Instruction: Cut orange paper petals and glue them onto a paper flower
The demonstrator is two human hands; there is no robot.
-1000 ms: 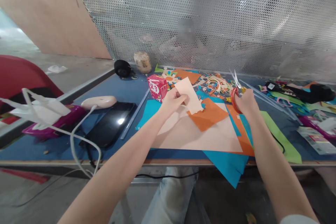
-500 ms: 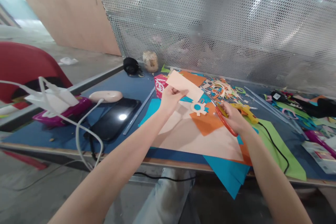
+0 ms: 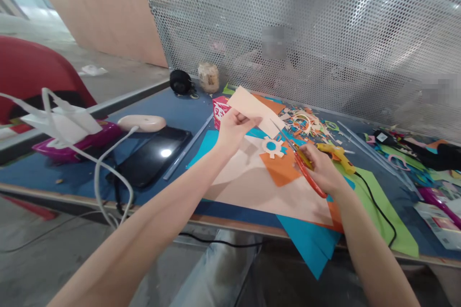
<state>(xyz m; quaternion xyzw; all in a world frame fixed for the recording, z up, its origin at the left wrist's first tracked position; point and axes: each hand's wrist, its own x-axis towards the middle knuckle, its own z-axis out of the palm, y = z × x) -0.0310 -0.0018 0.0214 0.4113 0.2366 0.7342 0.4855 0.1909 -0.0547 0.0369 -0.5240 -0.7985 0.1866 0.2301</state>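
My left hand pinches a pale peach strip of paper by its lower edge, holding it up over the table. My right hand is wrapped round the red and yellow handles of a pair of scissors. The scissor blades reach up and left to the right end of the strip, with one blade tip lying over its face. Below the strip, a cream gear-shaped paper cutout lies on an orange sheet. A large peach sheet spreads beneath, over blue paper.
A yellow glue gun lies right of my right hand on green paper. Paper scraps are heaped behind. At left are a phone, a purple power strip with white cables, and a pink box.
The scissor blades have moved onto the right end of the strip, one tip now over the paper. My left hand still holds the strip. The whole view has shifted slightly.
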